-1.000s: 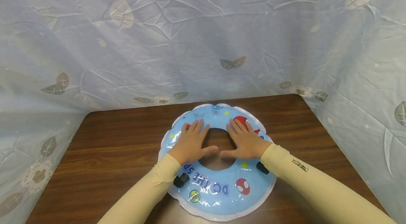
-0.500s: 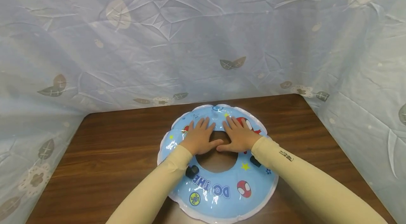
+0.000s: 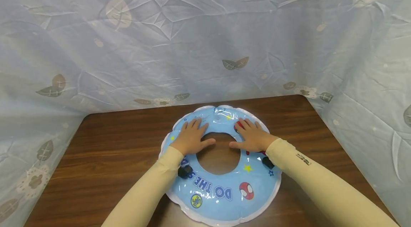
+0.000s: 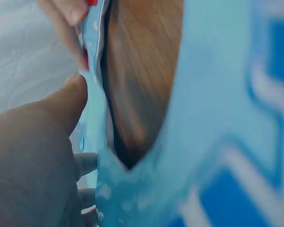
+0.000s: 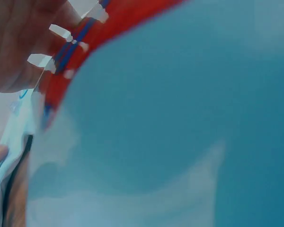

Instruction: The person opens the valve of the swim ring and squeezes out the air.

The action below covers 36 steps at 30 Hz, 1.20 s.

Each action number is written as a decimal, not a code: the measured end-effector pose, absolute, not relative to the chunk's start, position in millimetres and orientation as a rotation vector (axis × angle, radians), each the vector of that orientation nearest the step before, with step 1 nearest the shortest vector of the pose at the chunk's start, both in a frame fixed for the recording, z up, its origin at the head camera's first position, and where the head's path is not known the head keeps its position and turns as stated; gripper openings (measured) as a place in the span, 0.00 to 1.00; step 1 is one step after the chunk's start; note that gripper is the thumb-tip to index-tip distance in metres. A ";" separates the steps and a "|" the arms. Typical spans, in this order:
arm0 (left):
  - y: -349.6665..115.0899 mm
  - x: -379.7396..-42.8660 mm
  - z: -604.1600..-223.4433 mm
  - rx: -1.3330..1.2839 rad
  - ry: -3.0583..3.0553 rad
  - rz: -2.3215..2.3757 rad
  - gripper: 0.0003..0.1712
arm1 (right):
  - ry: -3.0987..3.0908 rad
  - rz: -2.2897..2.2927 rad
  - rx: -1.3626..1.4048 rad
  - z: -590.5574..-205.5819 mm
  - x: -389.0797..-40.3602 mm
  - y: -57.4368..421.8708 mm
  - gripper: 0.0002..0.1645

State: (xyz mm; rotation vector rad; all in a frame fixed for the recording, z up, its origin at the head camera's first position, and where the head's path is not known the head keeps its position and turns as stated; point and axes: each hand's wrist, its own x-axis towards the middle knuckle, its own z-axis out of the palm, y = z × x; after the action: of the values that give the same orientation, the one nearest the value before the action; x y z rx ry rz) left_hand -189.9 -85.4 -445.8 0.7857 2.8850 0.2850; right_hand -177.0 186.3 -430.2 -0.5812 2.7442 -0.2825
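A light blue inflatable swim ring (image 3: pixel 221 205) with printed lettering, stars and red masked faces lies flat on the table. My left hand (image 3: pixel 190 138) rests on the ring's far left part, fingers straight and spread, thumb reaching over the central hole. On the far right part, my right hand (image 3: pixel 253 137) lies with its fingers extended and its thumb at the hole's edge. In the left wrist view, the left hand (image 4: pixel 38 151) lies along the ring's surface (image 4: pixel 217 85). Close up in the right wrist view, the right hand (image 5: pixel 23 42) touches the ring near a red print.
The dark wooden table (image 3: pixel 122 148) extends on both sides of the ring. A pale blue curtain (image 3: pixel 192 41) with leaf prints hangs behind it and at both sides. Small black wrist cameras sit under the sleeves, close above the ring.
Both hands first slid inward until the thumbs nearly met over the hole, then spread apart again to the ring's sides. The ring has stayed nearly in place.
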 end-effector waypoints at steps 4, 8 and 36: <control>-95.2 -188.9 -446.1 0.761 2.887 0.290 0.49 | 2.744 -0.309 -0.537 -432.4 -174.5 195.8 0.60; -98.1 -186.9 -444.6 0.785 2.890 0.309 0.50 | 2.757 -0.307 -0.544 -434.8 -173.5 198.0 0.60; -130.8 -95.6 -459.6 0.787 2.918 0.442 0.72 | 2.771 -0.402 -0.670 -441.3 -91.9 195.7 0.74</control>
State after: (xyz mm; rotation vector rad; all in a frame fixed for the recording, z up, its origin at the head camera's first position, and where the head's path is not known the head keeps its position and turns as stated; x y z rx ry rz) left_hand -95.6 -130.8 -459.6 0.7866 2.9177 0.4418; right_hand -91.9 195.7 -441.3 -0.6696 2.7712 -0.4017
